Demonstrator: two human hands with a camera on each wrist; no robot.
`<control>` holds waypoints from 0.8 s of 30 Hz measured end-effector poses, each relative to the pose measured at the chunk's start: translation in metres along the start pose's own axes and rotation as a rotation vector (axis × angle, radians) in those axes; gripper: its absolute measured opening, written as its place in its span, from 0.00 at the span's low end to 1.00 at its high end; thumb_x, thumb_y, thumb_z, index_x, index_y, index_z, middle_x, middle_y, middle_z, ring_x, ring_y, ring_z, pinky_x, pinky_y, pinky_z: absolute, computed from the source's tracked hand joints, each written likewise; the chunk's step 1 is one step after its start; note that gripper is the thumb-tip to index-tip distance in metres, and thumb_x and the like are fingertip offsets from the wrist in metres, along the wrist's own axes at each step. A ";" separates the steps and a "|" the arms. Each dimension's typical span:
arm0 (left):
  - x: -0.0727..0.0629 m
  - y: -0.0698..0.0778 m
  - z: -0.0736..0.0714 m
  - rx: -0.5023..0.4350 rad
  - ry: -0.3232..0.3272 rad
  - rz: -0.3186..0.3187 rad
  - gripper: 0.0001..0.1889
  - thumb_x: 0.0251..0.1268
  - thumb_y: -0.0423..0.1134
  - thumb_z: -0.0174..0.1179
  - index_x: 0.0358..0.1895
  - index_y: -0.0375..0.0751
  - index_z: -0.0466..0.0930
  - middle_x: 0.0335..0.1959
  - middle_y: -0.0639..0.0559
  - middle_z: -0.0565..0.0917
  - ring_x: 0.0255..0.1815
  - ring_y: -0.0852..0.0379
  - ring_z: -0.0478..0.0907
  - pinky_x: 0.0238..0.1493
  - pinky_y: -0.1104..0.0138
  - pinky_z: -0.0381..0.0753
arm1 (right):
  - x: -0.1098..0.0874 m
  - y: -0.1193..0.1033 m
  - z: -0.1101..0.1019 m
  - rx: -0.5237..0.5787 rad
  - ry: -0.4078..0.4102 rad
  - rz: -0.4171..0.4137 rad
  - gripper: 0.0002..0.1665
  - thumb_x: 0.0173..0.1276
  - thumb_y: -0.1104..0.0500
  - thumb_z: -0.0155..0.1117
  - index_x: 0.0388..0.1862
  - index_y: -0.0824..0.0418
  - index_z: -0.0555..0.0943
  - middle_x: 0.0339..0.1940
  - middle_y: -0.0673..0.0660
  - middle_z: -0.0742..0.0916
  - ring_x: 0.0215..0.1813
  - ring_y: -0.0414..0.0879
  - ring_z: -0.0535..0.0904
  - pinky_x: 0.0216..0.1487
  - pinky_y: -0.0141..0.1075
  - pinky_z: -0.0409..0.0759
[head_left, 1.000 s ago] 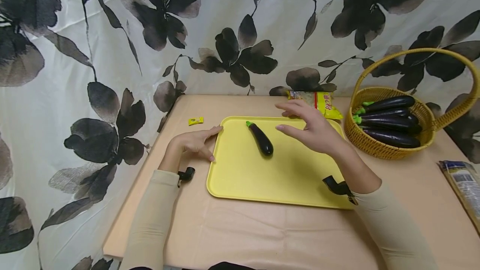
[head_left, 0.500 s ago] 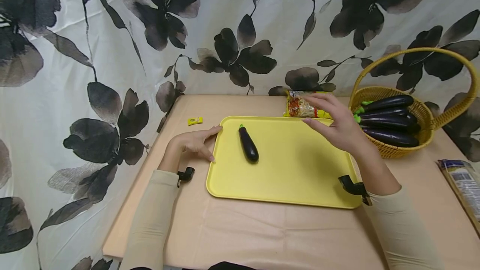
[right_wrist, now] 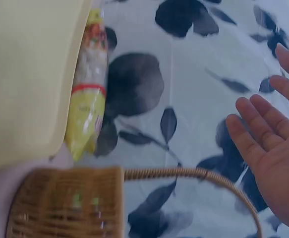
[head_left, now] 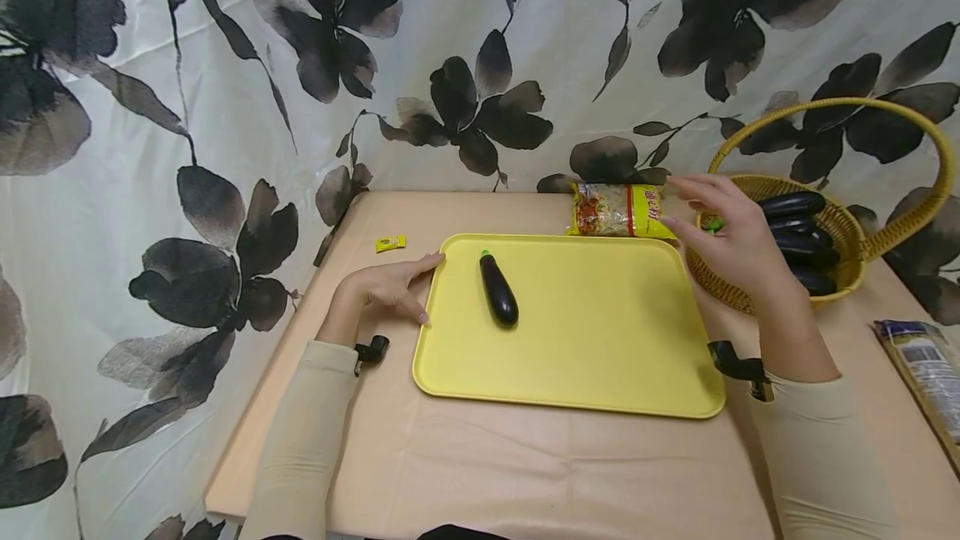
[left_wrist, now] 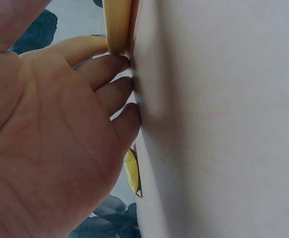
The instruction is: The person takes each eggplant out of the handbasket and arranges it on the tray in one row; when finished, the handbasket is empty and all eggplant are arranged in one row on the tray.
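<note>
A single dark eggplant (head_left: 498, 290) with a green tip lies on the left half of the yellow tray (head_left: 585, 390). My left hand (head_left: 381, 286) rests at the tray's left edge, its thumb and forefinger touching the rim; in the left wrist view the other fingertips (left_wrist: 127, 116) touch the table. My right hand (head_left: 738, 236) holds nothing and is raised in front of the wicker basket (head_left: 738, 294), fingers extended. Inside the basket are several more eggplants (head_left: 798, 248), their stem ends partly hidden behind that hand.
Behind the tray lies a yellow-and-red food packet (head_left: 618, 211). A small yellow wrapper (head_left: 391, 243) is at the back left. Another package (head_left: 922, 373) lies at the right edge. The basket's tall handle (head_left: 941, 173) arches upward; a floral curtain (head_left: 465, 23) hangs behind the table.
The eggplant on the tray shifted left, then stopped. My right hand has moved right, from above the tray to the basket. My left hand has stayed at the rim.
</note>
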State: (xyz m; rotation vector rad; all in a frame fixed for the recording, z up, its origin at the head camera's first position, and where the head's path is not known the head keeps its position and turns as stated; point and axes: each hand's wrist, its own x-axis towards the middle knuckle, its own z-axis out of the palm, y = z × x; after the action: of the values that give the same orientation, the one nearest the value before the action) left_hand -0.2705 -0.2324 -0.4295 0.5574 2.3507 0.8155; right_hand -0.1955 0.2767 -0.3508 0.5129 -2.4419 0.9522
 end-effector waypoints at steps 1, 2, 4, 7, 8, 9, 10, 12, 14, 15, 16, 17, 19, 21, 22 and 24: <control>0.000 0.000 0.000 -0.002 0.002 0.000 0.72 0.40 0.47 0.87 0.87 0.51 0.43 0.88 0.51 0.39 0.88 0.53 0.33 0.87 0.53 0.40 | 0.000 0.004 -0.002 0.000 0.001 0.018 0.31 0.72 0.57 0.71 0.74 0.49 0.78 0.70 0.59 0.79 0.60 0.51 0.76 0.55 0.14 0.65; 0.000 -0.001 0.000 -0.005 0.003 -0.001 0.72 0.40 0.48 0.87 0.87 0.52 0.43 0.88 0.52 0.39 0.88 0.53 0.33 0.87 0.52 0.39 | -0.001 0.007 -0.005 -0.005 -0.002 0.040 0.31 0.73 0.56 0.70 0.74 0.48 0.78 0.70 0.58 0.79 0.60 0.49 0.75 0.55 0.13 0.65; 0.001 -0.002 0.000 -0.005 0.006 -0.001 0.72 0.39 0.48 0.87 0.87 0.53 0.44 0.88 0.52 0.39 0.88 0.53 0.33 0.87 0.52 0.39 | -0.003 0.014 -0.010 -0.014 -0.016 0.080 0.30 0.75 0.52 0.68 0.75 0.45 0.77 0.71 0.57 0.78 0.60 0.47 0.73 0.56 0.12 0.65; 0.001 -0.003 0.000 -0.008 0.009 -0.005 0.72 0.39 0.49 0.87 0.87 0.55 0.44 0.88 0.53 0.40 0.88 0.53 0.34 0.87 0.52 0.39 | -0.006 0.023 -0.016 -0.021 -0.044 0.139 0.31 0.76 0.48 0.67 0.76 0.43 0.75 0.70 0.57 0.78 0.62 0.50 0.73 0.56 0.12 0.64; 0.002 -0.003 0.000 -0.008 0.008 -0.006 0.72 0.39 0.50 0.87 0.87 0.55 0.44 0.88 0.54 0.40 0.88 0.53 0.34 0.87 0.52 0.39 | -0.007 0.025 -0.018 -0.028 -0.052 0.151 0.31 0.76 0.48 0.66 0.76 0.43 0.75 0.70 0.58 0.78 0.63 0.53 0.73 0.55 0.12 0.64; 0.002 -0.004 0.000 -0.007 0.008 -0.008 0.72 0.39 0.50 0.87 0.87 0.55 0.44 0.88 0.54 0.40 0.88 0.53 0.34 0.87 0.52 0.39 | -0.007 0.029 -0.020 -0.031 -0.058 0.162 0.31 0.76 0.47 0.66 0.77 0.45 0.75 0.70 0.59 0.77 0.64 0.56 0.73 0.55 0.12 0.64; 0.002 -0.004 0.000 -0.009 0.008 -0.009 0.72 0.39 0.50 0.87 0.87 0.56 0.44 0.88 0.54 0.40 0.88 0.53 0.34 0.87 0.52 0.39 | -0.008 0.032 -0.022 -0.038 -0.062 0.173 0.31 0.76 0.47 0.66 0.77 0.46 0.75 0.70 0.60 0.77 0.65 0.59 0.73 0.55 0.12 0.64; 0.002 -0.004 0.000 -0.012 0.009 -0.011 0.72 0.38 0.50 0.87 0.87 0.56 0.44 0.88 0.54 0.40 0.88 0.53 0.34 0.87 0.51 0.40 | -0.009 0.039 -0.026 -0.048 -0.066 0.202 0.32 0.77 0.47 0.65 0.77 0.50 0.74 0.72 0.61 0.77 0.67 0.63 0.73 0.53 0.11 0.64; 0.002 -0.004 0.000 -0.014 0.009 -0.012 0.72 0.38 0.50 0.87 0.87 0.56 0.44 0.88 0.54 0.40 0.88 0.53 0.34 0.87 0.51 0.39 | -0.010 0.047 -0.029 -0.055 -0.069 0.237 0.33 0.77 0.46 0.64 0.77 0.51 0.74 0.73 0.62 0.76 0.68 0.66 0.73 0.50 0.11 0.65; 0.002 -0.005 0.000 -0.014 0.009 -0.012 0.72 0.38 0.50 0.87 0.87 0.56 0.44 0.88 0.54 0.40 0.88 0.53 0.34 0.87 0.51 0.39 | -0.010 0.051 -0.031 -0.057 -0.071 0.256 0.33 0.77 0.45 0.63 0.77 0.52 0.73 0.74 0.63 0.75 0.68 0.67 0.73 0.48 0.11 0.66; 0.002 -0.005 -0.001 -0.014 0.010 -0.012 0.72 0.38 0.50 0.87 0.87 0.56 0.45 0.88 0.53 0.40 0.88 0.52 0.34 0.87 0.50 0.39 | -0.011 0.054 -0.032 -0.062 -0.074 0.274 0.34 0.78 0.44 0.63 0.77 0.53 0.73 0.74 0.63 0.75 0.68 0.67 0.73 0.46 0.10 0.65; 0.002 -0.005 0.000 -0.013 0.010 -0.011 0.72 0.38 0.50 0.87 0.87 0.56 0.45 0.88 0.53 0.40 0.88 0.52 0.34 0.87 0.50 0.39 | -0.011 0.057 -0.033 -0.064 -0.075 0.291 0.34 0.78 0.43 0.62 0.77 0.53 0.73 0.73 0.63 0.75 0.67 0.68 0.74 0.43 0.10 0.64; 0.003 -0.006 0.000 -0.010 0.010 -0.011 0.72 0.38 0.50 0.87 0.87 0.56 0.45 0.88 0.53 0.40 0.88 0.52 0.34 0.87 0.50 0.40 | -0.013 0.064 -0.035 -0.073 -0.076 0.320 0.35 0.77 0.42 0.62 0.78 0.53 0.72 0.72 0.64 0.76 0.67 0.67 0.74 0.41 0.10 0.63; 0.003 -0.006 0.000 -0.009 0.012 -0.008 0.72 0.38 0.50 0.87 0.87 0.56 0.45 0.88 0.53 0.40 0.88 0.52 0.34 0.86 0.50 0.40 | -0.014 0.071 -0.037 -0.081 -0.072 0.338 0.35 0.78 0.40 0.61 0.78 0.51 0.73 0.71 0.64 0.76 0.66 0.61 0.75 0.41 0.10 0.64; 0.002 -0.006 0.000 -0.009 0.013 -0.008 0.72 0.38 0.50 0.87 0.87 0.56 0.45 0.88 0.53 0.40 0.88 0.52 0.34 0.87 0.50 0.40 | -0.015 0.073 -0.038 -0.084 -0.070 0.346 0.35 0.78 0.40 0.60 0.78 0.50 0.73 0.71 0.63 0.77 0.65 0.60 0.75 0.42 0.10 0.65; 0.001 -0.005 0.000 -0.001 0.015 -0.009 0.72 0.38 0.50 0.87 0.87 0.57 0.45 0.88 0.54 0.40 0.88 0.53 0.34 0.87 0.51 0.41 | -0.017 0.078 -0.040 -0.096 -0.068 0.365 0.35 0.78 0.39 0.59 0.78 0.48 0.72 0.70 0.63 0.77 0.65 0.60 0.75 0.44 0.12 0.68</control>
State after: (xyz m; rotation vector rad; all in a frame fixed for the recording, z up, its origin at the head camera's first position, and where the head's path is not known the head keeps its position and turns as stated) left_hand -0.2725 -0.2357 -0.4334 0.5409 2.3647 0.8197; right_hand -0.2086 0.3618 -0.3753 0.0660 -2.6822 0.9626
